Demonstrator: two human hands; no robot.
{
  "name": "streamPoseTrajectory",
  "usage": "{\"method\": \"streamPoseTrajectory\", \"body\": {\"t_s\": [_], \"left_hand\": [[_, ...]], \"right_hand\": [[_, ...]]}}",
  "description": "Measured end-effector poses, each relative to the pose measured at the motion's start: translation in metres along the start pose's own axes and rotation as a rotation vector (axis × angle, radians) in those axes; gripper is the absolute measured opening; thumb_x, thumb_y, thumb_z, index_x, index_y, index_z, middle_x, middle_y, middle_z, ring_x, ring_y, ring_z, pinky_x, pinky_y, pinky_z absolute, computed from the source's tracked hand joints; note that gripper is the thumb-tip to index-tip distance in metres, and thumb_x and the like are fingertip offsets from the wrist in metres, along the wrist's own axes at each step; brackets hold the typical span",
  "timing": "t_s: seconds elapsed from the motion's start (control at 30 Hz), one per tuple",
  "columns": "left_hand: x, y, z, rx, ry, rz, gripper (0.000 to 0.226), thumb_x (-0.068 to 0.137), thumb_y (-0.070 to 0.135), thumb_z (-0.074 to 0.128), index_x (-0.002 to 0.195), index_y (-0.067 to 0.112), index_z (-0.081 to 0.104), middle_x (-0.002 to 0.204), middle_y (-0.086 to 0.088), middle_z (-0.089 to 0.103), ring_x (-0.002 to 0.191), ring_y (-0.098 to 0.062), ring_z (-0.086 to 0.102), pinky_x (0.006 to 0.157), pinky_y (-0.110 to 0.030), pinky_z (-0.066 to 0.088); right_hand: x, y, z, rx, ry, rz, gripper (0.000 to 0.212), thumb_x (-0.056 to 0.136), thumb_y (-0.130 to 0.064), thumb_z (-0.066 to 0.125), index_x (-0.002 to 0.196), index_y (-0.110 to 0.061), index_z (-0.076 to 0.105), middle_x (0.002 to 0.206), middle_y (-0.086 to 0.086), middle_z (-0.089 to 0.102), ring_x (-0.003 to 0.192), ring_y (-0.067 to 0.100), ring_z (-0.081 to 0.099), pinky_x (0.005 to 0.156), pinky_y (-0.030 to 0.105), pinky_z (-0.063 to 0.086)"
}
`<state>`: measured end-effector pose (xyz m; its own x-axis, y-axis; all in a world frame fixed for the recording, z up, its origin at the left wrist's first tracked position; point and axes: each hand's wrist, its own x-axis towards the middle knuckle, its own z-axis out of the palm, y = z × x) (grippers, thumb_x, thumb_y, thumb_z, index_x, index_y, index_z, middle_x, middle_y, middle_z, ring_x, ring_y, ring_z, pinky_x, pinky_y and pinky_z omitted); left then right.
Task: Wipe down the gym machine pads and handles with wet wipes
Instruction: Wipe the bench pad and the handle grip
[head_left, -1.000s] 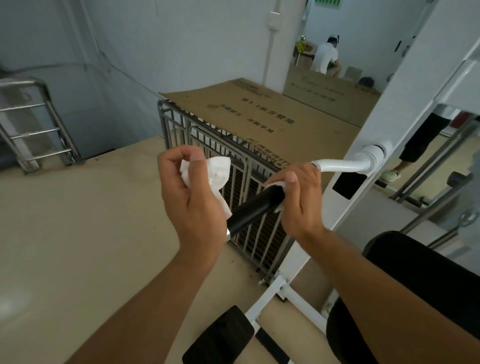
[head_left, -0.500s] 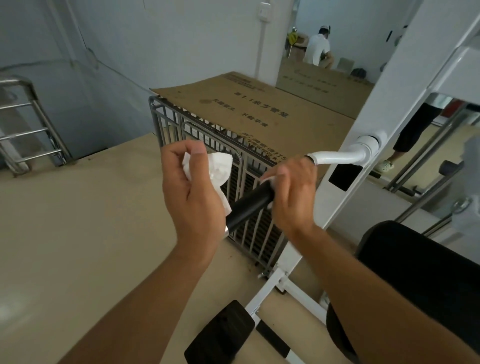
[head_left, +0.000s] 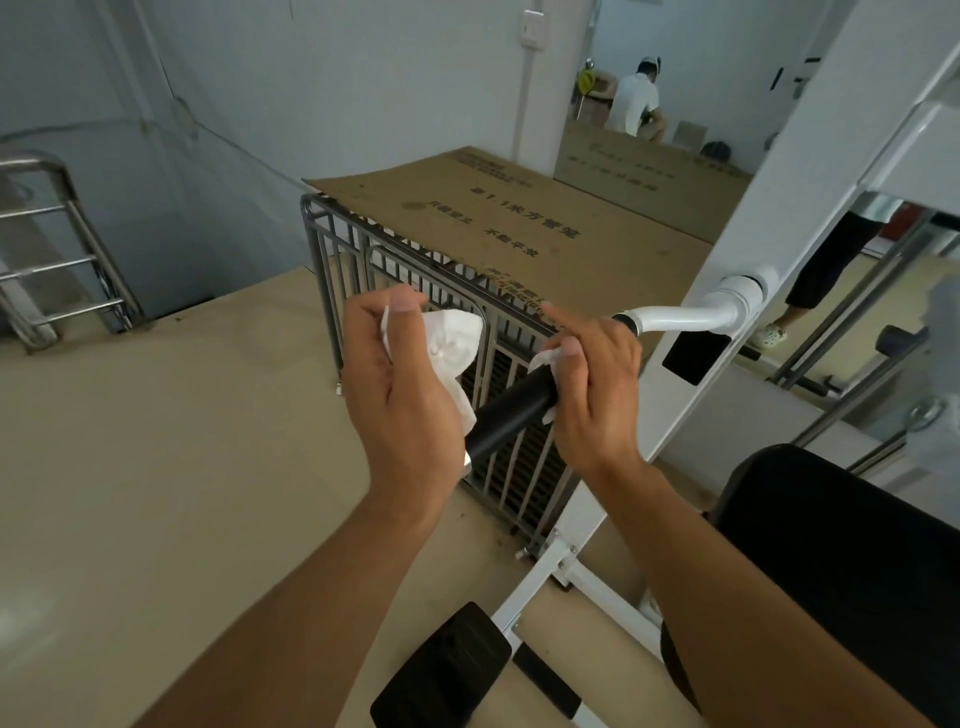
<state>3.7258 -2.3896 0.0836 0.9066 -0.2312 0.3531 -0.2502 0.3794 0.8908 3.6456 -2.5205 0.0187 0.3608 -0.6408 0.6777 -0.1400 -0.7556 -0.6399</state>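
right hand (head_left: 587, 395): fingers loosened, index lifted off black grip (head_left: 511, 413) | wipe (head_left: 545, 358) still beneath palm

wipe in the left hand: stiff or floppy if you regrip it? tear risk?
Probably floppy: the wipe bunches into soft folds in the left hand, its tail drooping toward the black grip. Likely very light, since fingers pinch it loosely. It looks thin and creased, so it may tear or slip if dragged hard.

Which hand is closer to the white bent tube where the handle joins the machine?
Right. The right hand grips beside the white bent tube; the left hand is at the handle's free end.
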Motion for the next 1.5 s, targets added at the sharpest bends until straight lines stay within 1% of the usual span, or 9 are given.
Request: {"method": "streamPoseTrajectory", "body": {"t_s": [0.1,0.2,0.5,0.73,0.9,1.03,1.23,1.37,1.5], "left_hand": [[0.001,0.0,0.0,-0.032,0.029,-0.009,0.018,0.102,0.018,0.044,0.09,0.009,0.054,0.075,0.014,0.054,0.067,0.005,0.052,0.058,-0.011,0.041],[0.003,-0.002,-0.001,-0.057,0.038,-0.016,0.017,0.099,0.023,0.045,0.086,0.016,0.053,0.07,0.02,0.057,0.065,0.003,0.052,0.057,-0.017,0.043],[0.0,0.005,0.001,0.046,-0.024,-0.055,0.011,0.104,0.009,0.047,0.097,0.004,0.055,0.081,0.012,0.053,0.07,0.01,0.055,0.059,-0.007,0.042],[0.003,0.003,0.0,0.039,-0.039,-0.073,0.012,0.104,0.009,0.048,0.094,0.009,0.054,0.076,0.01,0.056,0.065,0.004,0.056,0.056,-0.009,0.041],[0.002,0.002,0.0,0.054,-0.057,-0.094,0.011,0.103,0.011,0.048,0.097,0.006,0.056,0.08,0.011,0.055,0.069,0.007,0.055,0.059,-0.008,0.041],[0.002,0.003,0.0,0.056,-0.043,-0.084,0.011,0.104,0.011,0.048,0.096,0.006,0.055,0.078,0.012,0.053,0.068,0.009,0.055,0.058,-0.007,0.042],[0.001,0.003,-0.001,0.045,-0.06,-0.089,0.011,0.104,0.013,0.048,0.098,0.008,0.056,0.078,0.01,0.058,0.066,0.004,0.058,0.056,-0.01,0.043],[0.002,0.001,-0.001,0.039,-0.049,-0.114,0.012,0.104,0.016,0.049,0.098,0.009,0.057,0.077,0.011,0.058,0.066,0.004,0.058,0.056,-0.01,0.042],[0.001,0.003,-0.001,0.054,-0.057,-0.122,0.01,0.103,0.013,0.049,0.096,0.01,0.056,0.079,0.011,0.055,0.067,0.008,0.056,0.057,-0.008,0.041]], "right_hand": [[-0.035,-0.037,0.014,0.193,0.001,-0.089,0.043,0.11,-0.034,0.026,0.13,-0.011,0.057,0.095,-0.003,0.064,0.102,0.019,0.06,0.102,0.045,0.039],[-0.067,-0.063,0.024,0.253,-0.068,-0.267,0.041,0.111,-0.034,0.024,0.128,-0.015,0.055,0.101,-0.007,0.062,0.107,0.012,0.057,0.102,0.043,0.038],[0.019,0.014,0.0,0.097,0.097,0.125,0.049,0.107,-0.038,0.03,0.152,-0.019,0.037,0.09,-0.016,0.053,0.094,0.024,0.057,0.096,0.059,0.047],[-0.067,-0.057,0.046,0.226,0.034,-0.292,0.042,0.109,-0.031,0.026,0.139,-0.008,0.045,0.086,-0.011,0.057,0.094,0.005,0.054,0.101,0.037,0.034],[0.004,0.007,0.009,0.06,0.078,-0.005,0.042,0.107,-0.028,0.028,0.143,-0.013,0.044,0.09,-0.025,0.056,0.094,-0.002,0.052,0.098,0.057,0.043],[0.021,0.016,0.002,0.084,0.124,0.106,0.046,0.102,-0.032,0.03,0.142,-0.016,0.046,0.094,-0.01,0.053,0.093,0.025,0.056,0.091,0.062,0.046],[-0.068,-0.068,0.048,0.211,0.113,-0.167,0.038,0.101,-0.011,0.038,0.138,-0.013,0.048,0.088,-0.008,0.055,0.1,-0.005,0.048,0.098,0.039,0.039],[-0.057,-0.057,0.042,0.167,0.037,-0.234,0.034,0.11,-0.022,0.032,0.138,-0.009,0.044,0.08,0.0,0.062,0.085,0.009,0.056,0.099,0.031,0.037],[-0.001,0.002,0.006,0.097,-0.014,0.022,0.044,0.112,-0.036,0.028,0.152,-0.019,0.035,0.089,-0.013,0.056,0.086,0.019,0.058,0.093,0.055,0.049]]}}
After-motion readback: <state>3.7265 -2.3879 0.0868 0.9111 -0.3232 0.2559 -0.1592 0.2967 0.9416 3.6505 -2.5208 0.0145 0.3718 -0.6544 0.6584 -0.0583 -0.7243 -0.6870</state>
